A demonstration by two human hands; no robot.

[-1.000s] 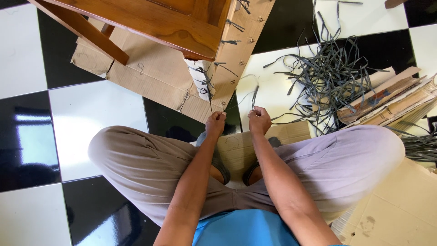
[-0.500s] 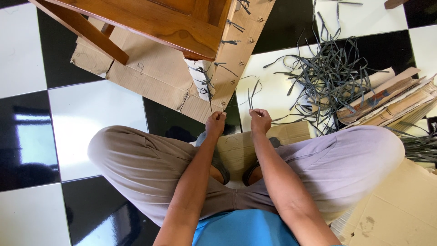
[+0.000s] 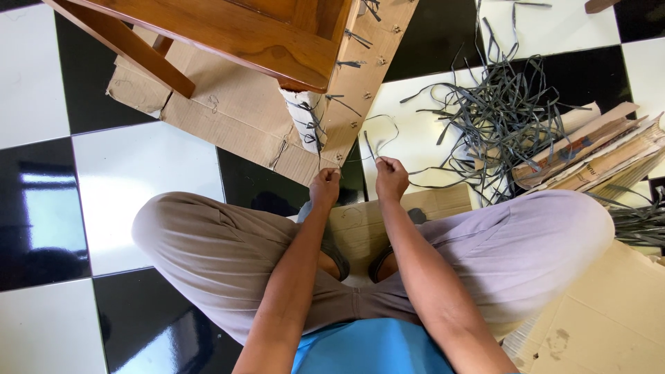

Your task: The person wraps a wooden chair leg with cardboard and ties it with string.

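I sit cross-legged on a checkered floor. My left hand (image 3: 324,187) is closed on a thin dark strand that runs up to the wrapped end of a wooden furniture piece (image 3: 228,31). My right hand (image 3: 391,175) pinches a thin grey strip (image 3: 369,147) that rises from its fingers. Both hands are close together, just below a light wooden slat (image 3: 360,76) studded with small nails and short dark strands. The furniture lies on flattened cardboard (image 3: 228,118).
A tangled heap of grey strips (image 3: 495,118) lies on the floor to the right. Beside it are stacked cardboard pieces (image 3: 596,149). More cardboard (image 3: 609,318) lies under my right knee, and a piece (image 3: 360,221) sits between my feet.
My right hand has drawn the grey strip slightly down and towards me. The left hand has stayed nearly still on its strand.
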